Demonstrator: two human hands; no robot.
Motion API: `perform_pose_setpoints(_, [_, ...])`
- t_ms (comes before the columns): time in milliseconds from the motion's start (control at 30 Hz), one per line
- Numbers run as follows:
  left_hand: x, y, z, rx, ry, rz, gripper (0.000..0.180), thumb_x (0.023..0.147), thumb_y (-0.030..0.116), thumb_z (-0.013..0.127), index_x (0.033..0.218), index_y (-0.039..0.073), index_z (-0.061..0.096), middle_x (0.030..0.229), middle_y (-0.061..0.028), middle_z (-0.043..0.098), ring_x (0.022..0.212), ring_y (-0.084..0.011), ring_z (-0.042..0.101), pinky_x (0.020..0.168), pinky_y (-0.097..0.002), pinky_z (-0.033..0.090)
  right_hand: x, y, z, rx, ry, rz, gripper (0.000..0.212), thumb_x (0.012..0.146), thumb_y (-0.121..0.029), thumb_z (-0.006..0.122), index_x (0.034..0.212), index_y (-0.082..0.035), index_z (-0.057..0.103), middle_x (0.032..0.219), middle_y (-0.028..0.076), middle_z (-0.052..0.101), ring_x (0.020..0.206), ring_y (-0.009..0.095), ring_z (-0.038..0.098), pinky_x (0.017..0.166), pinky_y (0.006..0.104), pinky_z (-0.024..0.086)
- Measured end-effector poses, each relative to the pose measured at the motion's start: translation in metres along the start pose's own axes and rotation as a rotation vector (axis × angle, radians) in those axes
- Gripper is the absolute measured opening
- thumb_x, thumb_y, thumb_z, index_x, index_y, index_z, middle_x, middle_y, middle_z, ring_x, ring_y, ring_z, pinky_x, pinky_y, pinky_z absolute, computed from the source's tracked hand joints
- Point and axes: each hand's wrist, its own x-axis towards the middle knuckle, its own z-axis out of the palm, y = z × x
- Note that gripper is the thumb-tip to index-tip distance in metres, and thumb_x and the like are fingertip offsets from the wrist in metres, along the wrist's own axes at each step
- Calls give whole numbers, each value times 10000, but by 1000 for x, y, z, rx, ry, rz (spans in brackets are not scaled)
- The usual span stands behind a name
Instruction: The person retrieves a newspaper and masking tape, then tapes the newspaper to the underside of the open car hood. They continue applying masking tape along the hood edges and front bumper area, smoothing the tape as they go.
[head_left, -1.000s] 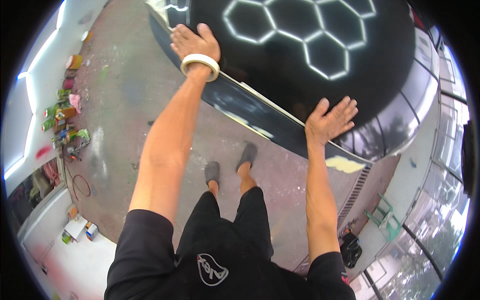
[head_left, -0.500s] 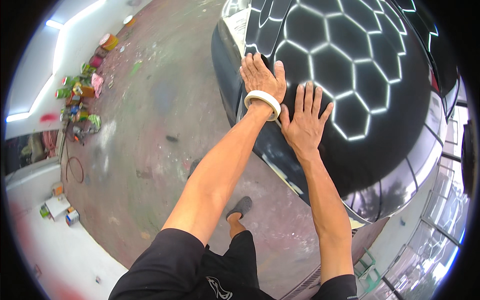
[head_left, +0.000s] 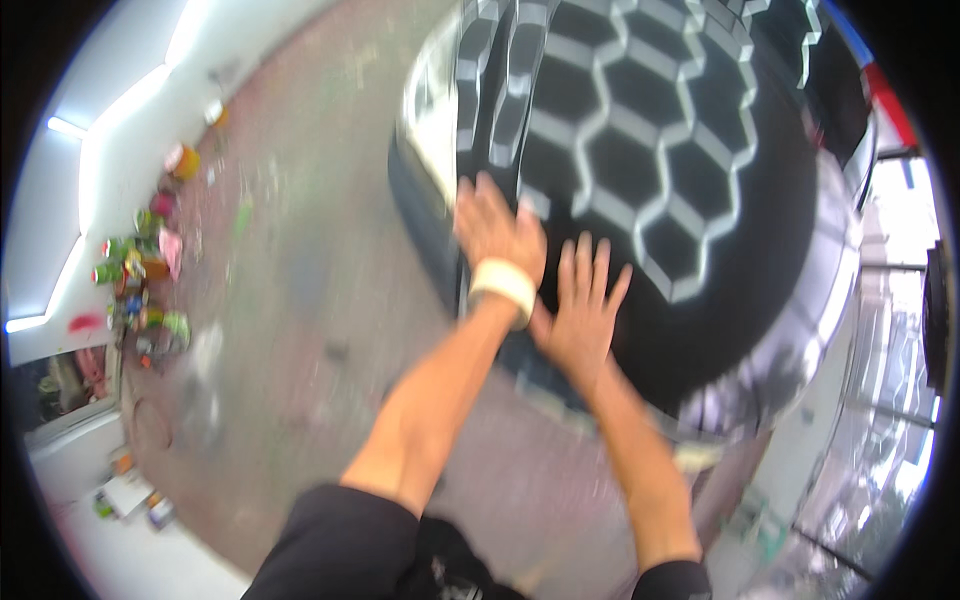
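A glossy black car hood [head_left: 745,305] curves across the right half of the head view, with hexagonal bands of light reflected in it. My left hand [head_left: 497,232] lies flat near the hood's left side, by the seam with the fender, fingers stretched forward. A roll of cream masking tape [head_left: 504,284] hangs around my left wrist like a bracelet. Nearer to me and to the right, my right hand [head_left: 582,318] rests palm down on the hood, fingers spread. Neither hand holds anything that I can see. The picture is smeared by motion.
Paint cans and bottles [head_left: 138,270] stand along the left wall on the stained floor [head_left: 290,400]. A white box [head_left: 128,494] sits at the lower left. A green stool [head_left: 762,528] stands at the lower right, beside glass panels [head_left: 880,430].
The whole view has tilted, so the car and both hands sit lower and further left in the picture. Both hands remain flat on the hood.
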Motion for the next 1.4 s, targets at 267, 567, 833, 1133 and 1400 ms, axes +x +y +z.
perform_pose_setpoints(267, [-15, -13, 2, -199, -58, 23, 851, 1137, 529, 418, 1699, -74, 209, 1757, -367, 168, 1654, -520, 109, 1349, -596, 93, -30, -9, 37, -88, 58, 76, 869, 998, -547, 645, 1693, -90, 393, 1794, 111, 310, 1688, 332, 182, 1332, 641, 56])
perform_pose_setpoints(567, [-17, -19, -2, -303, 55, 103, 738, 1067, 376, 567, 1583, -106, 353, 1651, -394, 316, 1584, -561, 235, 1314, -647, 182, -2, -20, 30, -12, 146, 38, 712, 985, -372, 676, 1596, -70, 470, 1695, 159, 409, 1636, 362, 272, 1307, 643, 117])
perform_pose_setpoints(833, [19, -17, -12, -238, -105, 72, 732, 1130, 469, 388, 1726, 64, 262, 1747, -375, 168, 1630, -571, 113, 1325, -654, 68, 44, -31, 35, -156, -22, -76, 680, 1054, -321, 488, 1656, -12, 424, 1763, 175, 339, 1673, 394, 205, 1310, 694, 16])
perform_pose_setpoints(1133, [-79, -213, -106, -287, -203, -98, 610, 1095, 387, 490, 1567, 1, 494, 1619, -244, 510, 1503, -420, 453, 1248, -528, 343, -13, -33, 54, -144, -24, -93, 620, 1117, -332, 481, 1655, -28, 430, 1778, 151, 329, 1677, 359, 201, 1324, 637, 51])
perform_pose_setpoints(1400, [-515, -599, -367, 411, -1108, -1268, 627, 1134, 494, 446, 1556, 39, 533, 1596, -226, 553, 1495, -401, 498, 1231, -519, 385, -89, -49, 45, -115, -224, -220, 701, 1128, -443, 470, 1672, -6, 398, 1777, 168, 329, 1683, 366, 179, 1341, 608, 34])
